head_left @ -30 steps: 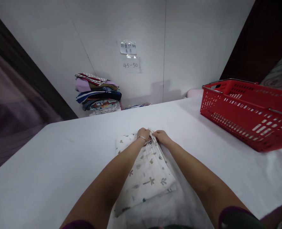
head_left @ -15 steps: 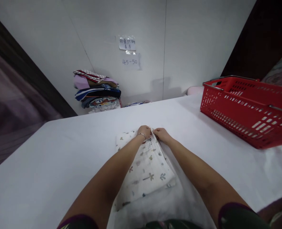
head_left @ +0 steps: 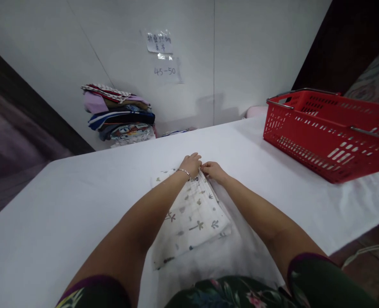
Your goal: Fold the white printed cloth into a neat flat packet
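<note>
A folded white cloth (head_left: 189, 222) with small printed plants and shapes lies on the white-covered table in front of me. At its far corner my left hand (head_left: 191, 164), with a bracelet at the wrist, grips the edge, some fingers slightly raised. My right hand (head_left: 214, 172) pinches the same corner from the right side, close beside the left. Several layers show along the cloth's right edge. Both sets of fingertips are partly hidden by the hands and the fabric.
A red plastic basket (head_left: 305, 145) with metal handles stands at the right on the white tablecloth (head_left: 90, 214). Beyond the far edge, a pile of folded fabrics (head_left: 122, 115) sits against the wall. Handwritten paper signs (head_left: 165, 70) are taped above. A pink object (head_left: 256, 111) shows behind the table.
The view has shifted slightly, so the surroundings sit higher in the picture. My left hand's fingers have lifted and spread a little; both hands stay at the cloth's far corner.
</note>
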{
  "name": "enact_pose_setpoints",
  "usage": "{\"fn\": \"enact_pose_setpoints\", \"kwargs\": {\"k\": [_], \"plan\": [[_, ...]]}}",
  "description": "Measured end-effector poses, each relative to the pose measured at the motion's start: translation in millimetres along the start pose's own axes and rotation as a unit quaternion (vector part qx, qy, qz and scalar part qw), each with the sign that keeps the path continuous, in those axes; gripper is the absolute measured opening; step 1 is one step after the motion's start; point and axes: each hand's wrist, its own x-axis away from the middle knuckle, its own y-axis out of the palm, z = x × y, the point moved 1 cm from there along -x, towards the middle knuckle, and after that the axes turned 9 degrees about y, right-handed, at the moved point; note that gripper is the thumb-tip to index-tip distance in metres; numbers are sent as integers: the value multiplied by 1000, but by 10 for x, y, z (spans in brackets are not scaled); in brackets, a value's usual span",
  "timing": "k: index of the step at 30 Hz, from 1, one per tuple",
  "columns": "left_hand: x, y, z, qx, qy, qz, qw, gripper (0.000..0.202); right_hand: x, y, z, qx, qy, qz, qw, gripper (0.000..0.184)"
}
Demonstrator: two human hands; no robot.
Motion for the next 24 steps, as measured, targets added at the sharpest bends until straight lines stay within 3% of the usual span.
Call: {"fn": "enact_pose_setpoints", "kwargs": {"k": [7, 13, 18, 21, 24], "plan": [[36, -130, -29, -22, 18, 31, 999, 20, 279, -48, -15, 26, 27, -71, 997, 12], [83, -171, -9, -6, -18, 26, 999, 20, 881, -146, 241, 55, 52, -146, 986, 27], [74, -183, 31, -5, -25, 20, 999, 14, 1370, -285, 488, 49, 34, -203, 977, 15], [64, -200, 69, -10, -26, 14, 1000, 14, 1486, -332, 590, 64, 11, -197, 978, 15], [62, -213, 100, -8, -33, 8, 999, 13, 1512, -323, 655, 47, -5, -163, 985, 26]]}}
